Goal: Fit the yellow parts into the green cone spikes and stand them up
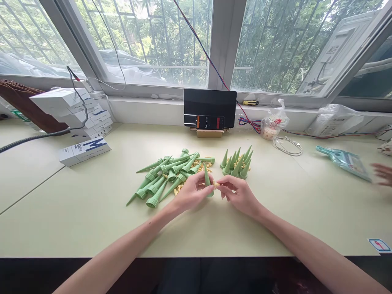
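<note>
My left hand is closed around a green plastic spike, its point upward. Between the fingertips of my right hand is a small yellow plastic piece, which meets the side of the spike. To the left lies a loose pile of green spikes with wide ribbed caps. Several small yellow pieces are scattered among and behind them. Beyond my right hand, a cluster of green spikes stands upright on their caps, with yellow parts between them.
A tablet and a phone lean by the window. White boxes stand at left. A plastic bag, a white cable and a teal dustpan-like item are at right. Another person's blurred hand reaches in there.
</note>
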### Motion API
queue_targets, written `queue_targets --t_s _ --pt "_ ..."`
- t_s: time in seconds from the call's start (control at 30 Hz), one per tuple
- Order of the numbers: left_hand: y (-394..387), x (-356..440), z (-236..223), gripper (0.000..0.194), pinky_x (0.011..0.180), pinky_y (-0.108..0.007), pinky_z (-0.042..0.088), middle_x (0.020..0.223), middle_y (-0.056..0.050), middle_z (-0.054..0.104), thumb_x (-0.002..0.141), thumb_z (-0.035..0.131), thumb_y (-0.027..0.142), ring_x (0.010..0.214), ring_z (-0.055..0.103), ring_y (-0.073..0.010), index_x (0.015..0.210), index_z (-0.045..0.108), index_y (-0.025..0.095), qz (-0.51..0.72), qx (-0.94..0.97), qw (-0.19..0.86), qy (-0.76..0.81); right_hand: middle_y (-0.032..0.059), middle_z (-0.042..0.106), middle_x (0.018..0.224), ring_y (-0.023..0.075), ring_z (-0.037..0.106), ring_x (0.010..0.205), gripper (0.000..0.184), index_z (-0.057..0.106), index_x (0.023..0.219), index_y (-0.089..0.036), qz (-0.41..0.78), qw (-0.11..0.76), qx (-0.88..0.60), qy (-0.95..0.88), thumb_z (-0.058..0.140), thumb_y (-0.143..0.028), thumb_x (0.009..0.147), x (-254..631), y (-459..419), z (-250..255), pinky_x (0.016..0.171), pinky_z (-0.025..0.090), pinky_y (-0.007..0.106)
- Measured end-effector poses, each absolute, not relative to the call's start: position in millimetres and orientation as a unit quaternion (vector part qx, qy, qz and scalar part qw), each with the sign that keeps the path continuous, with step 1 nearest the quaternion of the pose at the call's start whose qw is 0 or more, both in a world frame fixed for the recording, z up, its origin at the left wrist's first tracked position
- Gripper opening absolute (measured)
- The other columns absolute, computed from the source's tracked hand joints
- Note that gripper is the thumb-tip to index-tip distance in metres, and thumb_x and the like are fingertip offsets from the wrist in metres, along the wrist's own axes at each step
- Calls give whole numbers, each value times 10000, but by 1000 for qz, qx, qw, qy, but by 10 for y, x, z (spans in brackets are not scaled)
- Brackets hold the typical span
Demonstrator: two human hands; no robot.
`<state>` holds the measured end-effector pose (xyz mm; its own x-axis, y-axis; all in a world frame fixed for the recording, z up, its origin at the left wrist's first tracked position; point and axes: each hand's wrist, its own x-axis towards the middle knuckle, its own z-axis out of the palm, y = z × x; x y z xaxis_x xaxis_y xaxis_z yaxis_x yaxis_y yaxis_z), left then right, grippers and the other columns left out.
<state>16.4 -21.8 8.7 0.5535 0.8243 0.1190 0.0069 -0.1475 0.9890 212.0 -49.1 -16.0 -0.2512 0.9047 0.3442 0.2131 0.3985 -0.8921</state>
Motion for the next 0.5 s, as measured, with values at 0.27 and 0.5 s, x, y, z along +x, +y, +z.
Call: queue_targets --t_s 0.27,0.5 --pt "-208 153 79 170 769 -300 510 873 -46 641 853 667 312 833 620 -178 914 648 155 346 674 571 317 20 647 773 128 592 594 169 633 922 -197 351 435 -400 -726 564 -348 955 2133 -472 -161 547 533 269" --pt "-213 149 68 149 757 -287 490 874 -48 638 861 651 282 827 596 -171 922 658 146 336 683 563 320 10 630 751 122 569 579 136 588 871 -194 325 426 -395 -746 535 -281 961 2136 -474 -169 557 496 262"
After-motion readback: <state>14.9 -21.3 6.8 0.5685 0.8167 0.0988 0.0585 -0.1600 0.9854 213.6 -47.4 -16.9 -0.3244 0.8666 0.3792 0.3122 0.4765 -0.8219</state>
